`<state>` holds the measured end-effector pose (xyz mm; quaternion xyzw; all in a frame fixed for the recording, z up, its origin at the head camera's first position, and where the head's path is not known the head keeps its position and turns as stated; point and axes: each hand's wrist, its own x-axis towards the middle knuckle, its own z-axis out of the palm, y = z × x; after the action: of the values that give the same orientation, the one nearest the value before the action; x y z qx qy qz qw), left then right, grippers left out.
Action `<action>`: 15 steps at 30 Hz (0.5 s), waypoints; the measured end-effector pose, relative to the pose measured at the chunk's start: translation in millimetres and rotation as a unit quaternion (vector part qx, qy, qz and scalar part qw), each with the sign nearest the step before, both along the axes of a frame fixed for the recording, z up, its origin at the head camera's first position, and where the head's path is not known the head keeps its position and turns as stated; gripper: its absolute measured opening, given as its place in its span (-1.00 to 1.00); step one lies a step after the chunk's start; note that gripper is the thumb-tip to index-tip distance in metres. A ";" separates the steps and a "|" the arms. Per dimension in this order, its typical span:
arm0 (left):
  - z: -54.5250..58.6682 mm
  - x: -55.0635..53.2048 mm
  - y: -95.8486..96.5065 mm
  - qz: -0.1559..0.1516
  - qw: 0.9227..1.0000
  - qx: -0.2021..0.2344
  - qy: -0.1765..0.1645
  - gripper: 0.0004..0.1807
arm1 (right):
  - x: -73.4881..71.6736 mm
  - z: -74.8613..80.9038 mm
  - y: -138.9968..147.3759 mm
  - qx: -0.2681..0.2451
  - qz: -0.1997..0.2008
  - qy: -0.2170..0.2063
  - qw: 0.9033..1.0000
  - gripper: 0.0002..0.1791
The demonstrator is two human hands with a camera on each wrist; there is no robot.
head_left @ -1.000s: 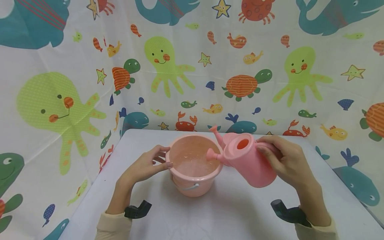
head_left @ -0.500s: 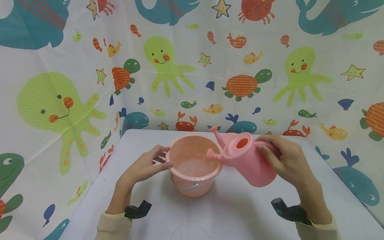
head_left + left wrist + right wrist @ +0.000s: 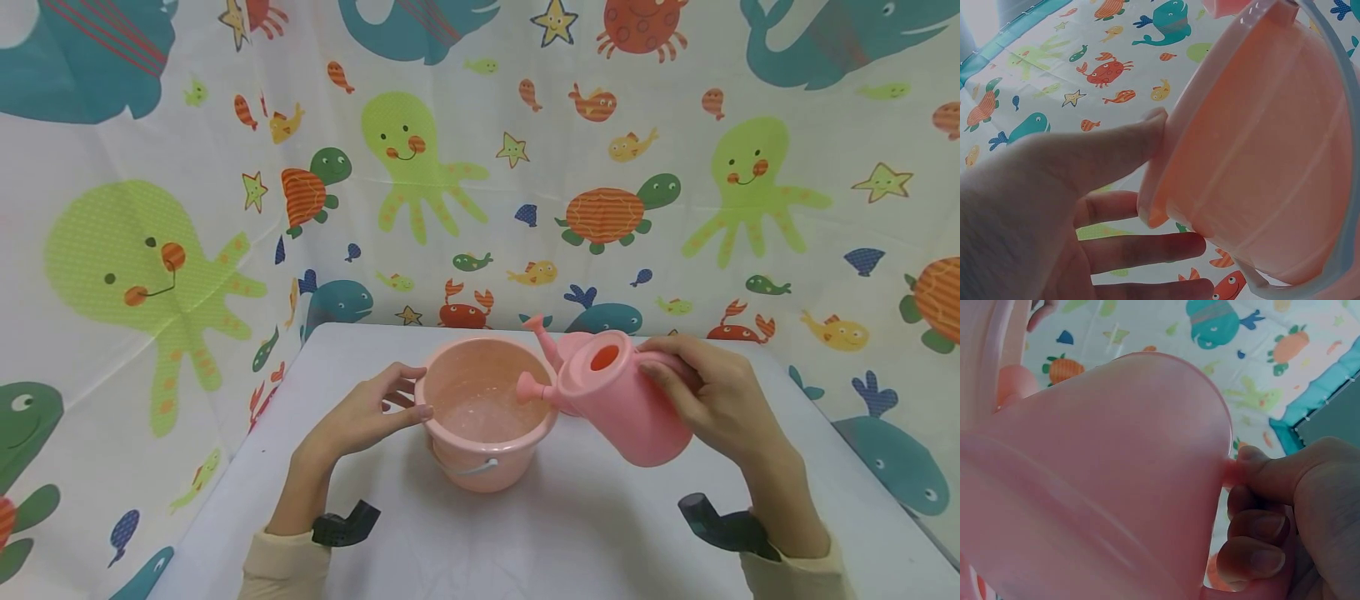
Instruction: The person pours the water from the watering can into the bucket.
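Observation:
A pale pink bucket [image 3: 480,467] stands on the white table, its inside showing shifting glints like rippling water. My left hand [image 3: 375,406] holds the bucket's left rim, thumb and index finger at the edge; in the left wrist view the other fingers [image 3: 1147,250] stretch out below the rim. My right hand [image 3: 712,396] grips the handle of a pink watering can [image 3: 637,417]. That can is tilted to the left, and its rose [image 3: 530,388] hangs over the bucket's right side. The round orange opening on top of the can faces up.
Behind the held can stands a second pink watering can [image 3: 547,340], mostly hidden. The bucket's light handle [image 3: 477,468] hangs down at its front. A curtain [image 3: 465,167] printed with sea animals rises behind and to the left of the table [image 3: 480,550].
The glints inside the bucket have shifted. The watering can has tipped very slightly further; both hands keep their hold in almost the same place.

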<state>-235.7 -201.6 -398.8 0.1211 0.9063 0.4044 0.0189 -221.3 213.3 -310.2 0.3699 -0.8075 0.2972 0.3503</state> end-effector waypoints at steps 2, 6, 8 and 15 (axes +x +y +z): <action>0.2 0.2 0.1 0.000 1.000 -0.001 0.000 -0.30 | 0.0 0.3 0.0 0.000 0.000 0.000 1.000 -0.61; 0.4 0.5 0.3 0.001 1.000 -0.002 0.000 -0.30 | 0.2 1.2 0.1 0.002 -0.003 -0.002 1.000 -0.59; 0.6 0.6 0.5 0.002 1.000 -0.003 -0.001 -0.30 | 0.3 1.6 0.1 0.003 -0.004 -0.004 1.000 -0.58; 0.5 0.4 0.6 0.001 1.000 -0.002 0.001 -0.33 | 0.3 2.5 -0.2 0.006 -0.003 -0.006 1.000 -0.57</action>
<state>-235.3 -201.0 -398.2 0.1203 0.9071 0.4028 0.0181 -221.0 213.0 -307.7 0.3677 -0.8126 0.2933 0.3443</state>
